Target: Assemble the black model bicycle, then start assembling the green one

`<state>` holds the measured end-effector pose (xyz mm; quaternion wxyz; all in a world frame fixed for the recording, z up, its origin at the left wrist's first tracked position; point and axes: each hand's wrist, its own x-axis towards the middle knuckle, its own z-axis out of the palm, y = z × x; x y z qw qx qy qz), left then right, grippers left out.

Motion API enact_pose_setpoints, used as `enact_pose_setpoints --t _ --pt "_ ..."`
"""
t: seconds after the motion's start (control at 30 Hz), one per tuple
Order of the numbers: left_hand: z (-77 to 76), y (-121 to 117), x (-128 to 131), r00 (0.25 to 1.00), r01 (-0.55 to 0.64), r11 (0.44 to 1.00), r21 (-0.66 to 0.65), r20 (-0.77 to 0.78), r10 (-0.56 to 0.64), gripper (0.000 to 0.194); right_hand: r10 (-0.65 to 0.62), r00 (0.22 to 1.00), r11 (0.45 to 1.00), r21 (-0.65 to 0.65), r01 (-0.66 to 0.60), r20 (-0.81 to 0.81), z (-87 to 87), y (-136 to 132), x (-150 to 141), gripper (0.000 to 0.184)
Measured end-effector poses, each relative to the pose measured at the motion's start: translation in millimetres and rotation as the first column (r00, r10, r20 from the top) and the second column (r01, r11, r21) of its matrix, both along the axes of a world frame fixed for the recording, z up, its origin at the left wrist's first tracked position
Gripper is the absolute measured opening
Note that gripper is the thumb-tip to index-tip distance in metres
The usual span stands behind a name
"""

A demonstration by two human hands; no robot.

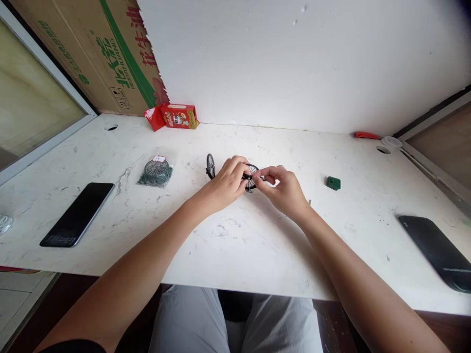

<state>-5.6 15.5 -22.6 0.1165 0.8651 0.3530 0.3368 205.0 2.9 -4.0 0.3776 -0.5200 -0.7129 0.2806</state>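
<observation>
A small black model bicycle (211,165) is between my hands over the white table, its front wheel showing at the left and its other spoked wheel between my fingers. My left hand (231,179) is closed around the middle of the bicycle and hides most of its frame. My right hand (281,184) pinches with thumb and forefinger at the right-hand wheel; whatever tiny part lies in that pinch is hidden. To the left of my hands lies a clear plastic bag (156,170) with a grey spoked wheel and dark green parts inside.
A black phone (77,214) lies at the left. A red box (179,116) stands at the back. To the right are a dark green block (333,183), a black flat device (436,250), a red-handled tool (367,135) and a clear lid (391,142).
</observation>
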Motion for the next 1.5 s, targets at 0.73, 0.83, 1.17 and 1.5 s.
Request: enact_pose_setpoints --t 0.73,0.83,1.17,1.5 --pt "2.4 -2.3 0.1 1.0 0.011 1.0 0.016 -0.029 -0.01 0.021 0.019 0.998 1.0 0.01 -0.02 0.053 0.1 -2.0 -1.0 0.022" --pt "2.8 -2.0 0.7 1.0 0.009 1.0 0.015 -0.027 -0.008 0.02 0.011 0.999 1.0 0.022 -0.012 0.052 -0.5 -2.3 -1.7 0.02" --pt "2.5 -4.2 1.3 0.999 0.021 0.999 -0.03 -0.03 -0.022 0.022 0.026 0.996 1.0 0.004 -0.026 0.084 -2.7 -0.7 -0.6 0.014" --pt "6.8 -6.1 0.1 0.998 0.046 0.996 -0.08 0.037 -0.044 0.028 0.02 0.999 0.998 -0.067 -0.017 0.042 1.8 0.8 -0.8 0.026"
